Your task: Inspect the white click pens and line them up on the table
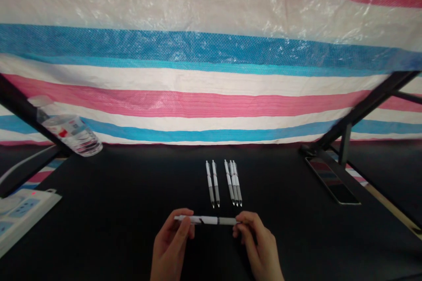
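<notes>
- Hands first: our left hand (171, 246) pinches one end of a white pen (207, 220) between thumb and fingers, and our right hand (259, 246) is closed on the other end, so the pen hangs level between them, just above the black surface (132, 210).
- Five matching pens (224, 183) lie beyond it in a row, tips toward us, a pair on the left and three close together on the right.
- A dark band shows on the held pen right of its middle, probably the barrel joint. We judge it best to grip on either side of that band and keep the barrel straight while working it.
- We should keep both hands low over the surface, so any small part that slips stays close.
- Off to the sides sit a water bottle (70, 134), a power strip (23, 213) and a phone (332, 180), all well apart from the pens.
</notes>
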A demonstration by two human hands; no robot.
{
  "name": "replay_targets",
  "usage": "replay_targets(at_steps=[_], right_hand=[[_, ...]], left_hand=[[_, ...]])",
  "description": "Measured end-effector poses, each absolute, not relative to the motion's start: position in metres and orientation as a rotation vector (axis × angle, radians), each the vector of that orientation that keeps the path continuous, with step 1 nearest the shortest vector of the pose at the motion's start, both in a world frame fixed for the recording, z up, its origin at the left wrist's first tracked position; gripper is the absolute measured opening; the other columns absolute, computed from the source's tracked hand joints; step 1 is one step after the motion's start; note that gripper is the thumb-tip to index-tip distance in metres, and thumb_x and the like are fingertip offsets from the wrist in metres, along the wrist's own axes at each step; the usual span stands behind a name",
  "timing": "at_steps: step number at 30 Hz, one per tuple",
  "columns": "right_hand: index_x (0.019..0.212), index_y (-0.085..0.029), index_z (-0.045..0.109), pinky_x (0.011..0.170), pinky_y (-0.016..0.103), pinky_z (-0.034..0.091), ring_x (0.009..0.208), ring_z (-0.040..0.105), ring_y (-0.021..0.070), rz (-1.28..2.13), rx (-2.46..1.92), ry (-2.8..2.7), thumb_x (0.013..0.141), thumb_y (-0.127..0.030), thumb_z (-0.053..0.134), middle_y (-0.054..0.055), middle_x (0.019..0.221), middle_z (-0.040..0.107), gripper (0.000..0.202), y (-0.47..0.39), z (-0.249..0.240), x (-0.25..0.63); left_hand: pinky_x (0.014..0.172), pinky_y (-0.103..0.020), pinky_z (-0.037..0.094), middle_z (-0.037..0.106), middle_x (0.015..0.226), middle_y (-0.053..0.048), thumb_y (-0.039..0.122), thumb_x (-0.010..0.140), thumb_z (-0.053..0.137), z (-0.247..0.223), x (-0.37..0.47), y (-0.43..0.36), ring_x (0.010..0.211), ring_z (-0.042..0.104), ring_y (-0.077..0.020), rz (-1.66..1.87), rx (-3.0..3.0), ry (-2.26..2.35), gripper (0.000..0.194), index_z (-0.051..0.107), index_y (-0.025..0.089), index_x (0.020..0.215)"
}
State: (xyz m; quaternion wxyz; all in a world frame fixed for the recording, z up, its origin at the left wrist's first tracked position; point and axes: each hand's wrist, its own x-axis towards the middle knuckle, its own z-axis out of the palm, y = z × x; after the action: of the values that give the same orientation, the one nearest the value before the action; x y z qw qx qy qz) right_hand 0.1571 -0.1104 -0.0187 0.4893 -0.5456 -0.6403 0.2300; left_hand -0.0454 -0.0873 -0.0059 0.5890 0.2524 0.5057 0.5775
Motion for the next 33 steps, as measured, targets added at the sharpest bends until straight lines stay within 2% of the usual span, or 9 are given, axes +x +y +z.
replay_targets(at_steps=[3,6,8,10,12,14,19,28,33], right_hand=[[0.084,-0.023,0.061,0.052,0.016,0.046,0.051,0.060,0.0101,0.542,-1.345,-1.602,0.105,-0.034,0.043,-0.004,0.061,0.061,0.030,-0.1106,-0.0160,0.1583],[0.105,-0.024,0.062,0.059,0.017,0.051,0.058,0.066,0.0111,0.539,-1.323,-1.591,0.104,-0.037,0.048,-0.003,0.073,0.069,0.020,-0.1116,-0.0185,0.1578],[0.117,-0.025,0.059,0.062,0.017,0.053,0.061,0.068,0.0116,0.529,-1.302,-1.576,0.103,-0.038,0.051,-0.002,0.080,0.072,0.021,-0.1116,-0.0193,0.1570],[0.107,-0.025,0.062,0.060,0.017,0.052,0.060,0.068,0.0117,0.514,-1.292,-1.615,0.103,-0.036,0.050,-0.002,0.075,0.071,0.017,-0.1110,-0.0175,0.1565],[0.090,-0.024,0.064,0.058,0.018,0.050,0.059,0.066,0.0123,0.519,-1.289,-1.696,0.104,-0.035,0.047,-0.002,0.069,0.068,0.025,-0.1102,-0.0141,0.1565],[0.084,-0.023,0.064,0.058,0.019,0.049,0.060,0.066,0.0130,0.562,-1.292,-1.748,0.105,-0.038,0.044,-0.001,0.069,0.068,0.032,-0.1097,-0.0114,0.1566],[0.109,-0.024,0.062,0.060,0.018,0.052,0.061,0.069,0.0127,0.552,-1.294,-1.687,0.104,-0.039,0.049,-0.002,0.073,0.071,0.020,-0.1109,-0.0128,0.1562],[0.099,-0.024,0.064,0.061,0.022,0.052,0.068,0.070,0.0161,0.398,-1.285,-1.735,0.103,-0.030,0.047,0.001,0.080,0.071,0.018,-0.1109,-0.0104,0.1574],[0.098,-0.024,0.063,0.058,0.021,0.049,0.058,0.065,0.0139,0.448,-1.329,-1.740,0.103,-0.031,0.049,-0.002,0.068,0.066,0.017,-0.1115,-0.0125,0.1571]], left_hand=[[0.062,-0.025,0.045,0.059,0.061,0.000,0.052,0.065,0.087,-0.0054,-0.0452,-0.0884,0.063,0.052,-0.0144,1.331,0.593,1.177,0.044,0.076,0.015,0.086],[0.063,-0.026,0.045,0.059,0.061,0.000,0.051,0.065,0.088,-0.0044,-0.0457,-0.0890,0.063,0.052,-0.0146,1.330,0.582,1.178,0.043,0.076,0.015,0.086],[0.063,-0.026,0.045,0.059,0.061,0.000,0.051,0.066,0.087,-0.0038,-0.0461,-0.0892,0.063,0.052,-0.0144,1.328,0.580,1.176,0.043,0.076,0.015,0.086],[0.063,-0.025,0.044,0.058,0.061,0.000,0.051,0.067,0.087,-0.0035,-0.0461,-0.0894,0.063,0.051,-0.0140,1.330,0.583,1.177,0.042,0.076,0.015,0.087],[0.062,-0.025,0.044,0.058,0.061,0.001,0.051,0.066,0.087,-0.0036,-0.0459,-0.0896,0.063,0.051,-0.0138,1.338,0.581,1.180,0.043,0.076,0.015,0.087],[0.061,-0.025,0.044,0.058,0.060,0.001,0.052,0.065,0.088,-0.0040,-0.0456,-0.0894,0.062,0.051,-0.0138,1.343,0.571,1.181,0.044,0.076,0.015,0.086],[0.061,-0.024,0.045,0.058,0.061,0.000,0.053,0.064,0.087,-0.0047,-0.0441,-0.0870,0.063,0.051,-0.0141,1.308,0.562,1.185,0.045,0.076,0.015,0.086],[0.062,-0.024,0.044,0.059,0.063,0.000,0.053,0.064,0.088,-0.0056,-0.0416,-0.0872,0.064,0.051,-0.0141,1.281,0.592,1.178,0.046,0.075,0.016,0.088],[0.061,-0.022,0.045,0.060,0.066,0.001,0.051,0.065,0.088,-0.0086,-0.0414,-0.0847,0.064,0.052,-0.0132,1.288,0.591,1.180,0.044,0.075,0.017,0.089]])
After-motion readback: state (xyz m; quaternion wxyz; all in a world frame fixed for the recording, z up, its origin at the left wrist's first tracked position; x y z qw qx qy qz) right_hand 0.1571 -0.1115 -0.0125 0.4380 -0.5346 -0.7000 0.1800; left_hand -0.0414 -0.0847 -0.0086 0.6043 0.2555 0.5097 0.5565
